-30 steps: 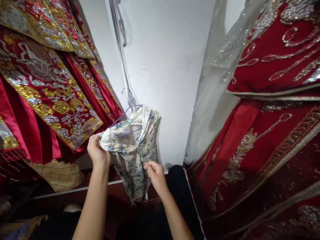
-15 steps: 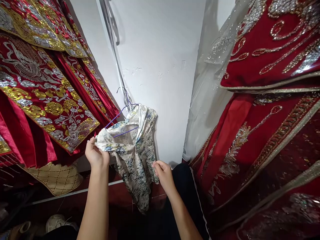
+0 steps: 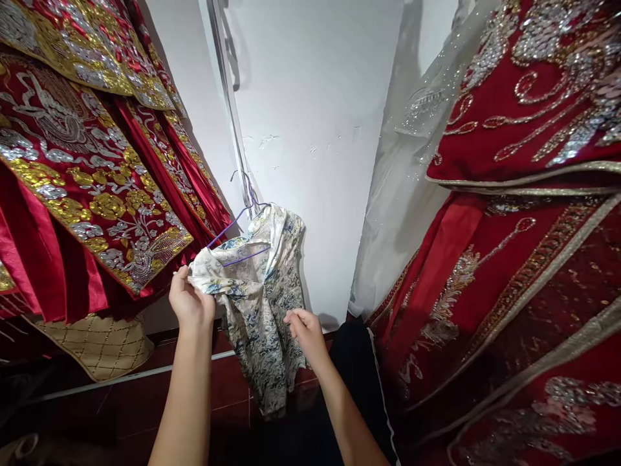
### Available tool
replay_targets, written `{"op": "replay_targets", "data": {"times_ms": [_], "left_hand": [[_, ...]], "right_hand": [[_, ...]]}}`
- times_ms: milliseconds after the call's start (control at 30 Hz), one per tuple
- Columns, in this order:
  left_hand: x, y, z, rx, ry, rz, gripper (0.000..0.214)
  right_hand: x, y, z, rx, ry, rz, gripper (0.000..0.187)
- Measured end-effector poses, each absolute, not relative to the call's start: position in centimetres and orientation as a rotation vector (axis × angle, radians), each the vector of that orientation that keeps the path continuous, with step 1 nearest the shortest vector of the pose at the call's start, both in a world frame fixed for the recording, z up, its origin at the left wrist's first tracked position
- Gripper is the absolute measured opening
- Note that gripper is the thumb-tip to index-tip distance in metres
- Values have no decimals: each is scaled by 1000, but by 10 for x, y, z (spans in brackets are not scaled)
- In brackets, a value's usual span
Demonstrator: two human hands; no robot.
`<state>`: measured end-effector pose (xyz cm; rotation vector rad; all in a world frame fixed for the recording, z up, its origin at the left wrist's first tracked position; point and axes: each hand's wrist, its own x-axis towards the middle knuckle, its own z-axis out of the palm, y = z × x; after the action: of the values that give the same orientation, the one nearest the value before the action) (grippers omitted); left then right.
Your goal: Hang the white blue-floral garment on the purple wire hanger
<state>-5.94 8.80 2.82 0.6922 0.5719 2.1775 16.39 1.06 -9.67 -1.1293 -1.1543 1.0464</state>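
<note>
A pale floral blouse (image 3: pixel 264 323) with blue and yellow print hangs tilted on a purple wire hanger (image 3: pixel 227 226), its neckline spread wide. My left hand (image 3: pixel 193 301) is closed on the fabric at the blouse's left shoulder. Over the front of the blouse, towards its right edge, my right hand (image 3: pixel 306 333) has its fingers curled in a pinch at the cloth; the fingertips partly hide what they grip. The hanger's hook rises beside a metal pole (image 3: pixel 227 97), and I cannot tell whether it is caught on anything.
Red embroidered garments (image 3: pixel 107 207) hang at the left, above a beige quilted cloth (image 3: pixel 101 346). More red beaded garments (image 3: pixel 524 259) and a sheer white sparkly fabric (image 3: pixel 398 168) crowd the right. A white wall (image 3: pixel 315 77) stands behind, with dark red floor tiles (image 3: pixel 228 385) below.
My right hand has moved slightly left, from the blouse's right edge to over its front. My left hand keeps hold of the shoulder, and the view has shifted slightly.
</note>
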Motion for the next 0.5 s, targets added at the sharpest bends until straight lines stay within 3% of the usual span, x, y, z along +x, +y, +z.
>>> {"op": "replay_targets", "data": {"times_ms": [233, 367, 500], "left_hand": [[-52, 79, 38, 540, 574, 2211, 9], [-54, 74, 36, 551, 550, 2201, 14], [-62, 76, 28, 707, 659, 2231, 19]], "right_hand": [[148, 37, -76, -1119, -1227, 1045, 46], [130, 81, -49, -1508, -1421, 892, 58], [121, 107, -37, -1773, -1590, 791, 49]]}}
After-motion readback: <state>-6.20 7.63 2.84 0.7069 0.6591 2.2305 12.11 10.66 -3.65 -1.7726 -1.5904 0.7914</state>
